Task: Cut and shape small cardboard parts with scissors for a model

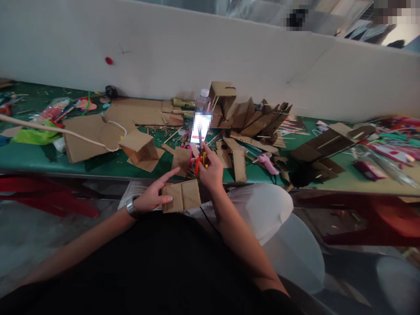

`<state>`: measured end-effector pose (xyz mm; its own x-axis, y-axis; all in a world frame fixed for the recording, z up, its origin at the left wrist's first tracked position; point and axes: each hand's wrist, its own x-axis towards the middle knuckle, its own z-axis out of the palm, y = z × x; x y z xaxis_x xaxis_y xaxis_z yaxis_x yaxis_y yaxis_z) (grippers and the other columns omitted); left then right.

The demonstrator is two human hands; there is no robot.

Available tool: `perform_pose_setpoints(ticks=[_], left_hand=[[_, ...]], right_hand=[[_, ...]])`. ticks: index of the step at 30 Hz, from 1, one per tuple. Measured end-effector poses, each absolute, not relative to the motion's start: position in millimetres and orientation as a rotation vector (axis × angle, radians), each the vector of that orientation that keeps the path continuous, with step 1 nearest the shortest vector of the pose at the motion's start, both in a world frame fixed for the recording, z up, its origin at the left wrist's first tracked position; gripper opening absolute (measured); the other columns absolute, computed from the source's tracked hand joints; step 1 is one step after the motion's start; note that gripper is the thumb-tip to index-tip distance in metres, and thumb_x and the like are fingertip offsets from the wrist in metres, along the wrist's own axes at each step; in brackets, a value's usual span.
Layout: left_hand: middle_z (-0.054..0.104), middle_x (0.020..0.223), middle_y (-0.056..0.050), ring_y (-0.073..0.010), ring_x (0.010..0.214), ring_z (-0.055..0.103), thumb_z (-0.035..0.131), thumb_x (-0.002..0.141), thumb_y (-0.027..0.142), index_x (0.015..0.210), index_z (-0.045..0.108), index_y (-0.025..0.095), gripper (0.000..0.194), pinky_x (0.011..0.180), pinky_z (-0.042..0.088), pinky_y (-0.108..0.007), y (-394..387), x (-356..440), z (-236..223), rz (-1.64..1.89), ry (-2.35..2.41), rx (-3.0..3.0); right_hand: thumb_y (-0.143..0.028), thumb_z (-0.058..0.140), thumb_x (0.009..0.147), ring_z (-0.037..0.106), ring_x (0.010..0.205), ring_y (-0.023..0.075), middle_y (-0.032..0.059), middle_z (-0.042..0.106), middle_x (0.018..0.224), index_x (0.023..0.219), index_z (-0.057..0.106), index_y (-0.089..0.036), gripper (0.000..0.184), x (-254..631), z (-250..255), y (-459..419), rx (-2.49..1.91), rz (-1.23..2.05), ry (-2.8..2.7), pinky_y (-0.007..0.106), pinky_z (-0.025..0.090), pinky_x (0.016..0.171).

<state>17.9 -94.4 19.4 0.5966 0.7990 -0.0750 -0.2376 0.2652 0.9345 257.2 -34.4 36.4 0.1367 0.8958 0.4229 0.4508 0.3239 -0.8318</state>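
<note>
My left hand (154, 196) holds a small folded cardboard piece (183, 196) above my lap, thumb on its face and index finger stretched out. A crease runs across the middle of that piece. In my right hand (211, 169) is a pair of scissors (198, 165) with orange and yellow handles, blades pointing away from me. Just beyond the blades a lit phone (199, 129) leans near a clear bottle with a white cap (204, 93). Another cardboard flap (181, 161) lies at the table edge, close to my left fingertips.
Cut cardboard (138, 112) and thin sticks litter the green table (108, 169). A pink glue gun (268, 162) lies right of my hands, beside a long cardboard structure (328, 144). At left are an open cardboard box (140, 146) and a pale rod (59, 130). A white partition (197, 48) stands behind.
</note>
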Motion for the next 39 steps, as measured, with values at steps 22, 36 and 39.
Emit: perform_pose_setpoints(ticks=[22, 36, 39], left_hand=[[0.070, 0.107, 0.000, -0.0148, 0.084, 0.070, 0.087, 0.074, 0.022, 0.113, 0.059, 0.025, 0.048, 0.067, 0.060, -0.024, -67.0, -8.3, 17.3, 1.365, 0.882, 0.821], [0.071, 0.107, -0.003, -0.0154, 0.064, 0.073, 0.091, 0.076, 0.032, 0.122, 0.052, 0.026, 0.060, 0.040, 0.044, -0.016, -62.8, -25.0, 31.0, 1.288, 1.003, 0.903], [0.070, 0.099, -0.003, -0.0163, 0.065, 0.071, 0.091, 0.076, 0.036, 0.119, 0.054, 0.023, 0.058, 0.039, 0.045, -0.018, -60.8, -26.7, 30.2, 1.299, 1.032, 0.949]], right_hand=[[-0.054, 0.079, 0.085, 0.078, 0.088, 0.0190, 0.0063, 0.065, 0.148, 0.148, 0.049, -0.037, 0.072, 241.1, 41.3, -59.3, -0.710, 1.503, -1.020, 0.030, 0.063, 0.064], [-0.055, 0.087, 0.080, 0.080, 0.098, 0.0248, 0.0112, 0.071, 0.139, 0.144, 0.046, -0.034, 0.079, 233.1, 59.9, -82.9, -0.511, 1.999, -1.034, 0.046, 0.064, 0.088], [-0.059, 0.090, 0.077, 0.080, 0.096, 0.0264, 0.0111, 0.072, 0.137, 0.141, 0.042, -0.037, 0.083, 234.1, 60.2, -82.6, -0.488, 2.064, -1.076, 0.044, 0.064, 0.082]])
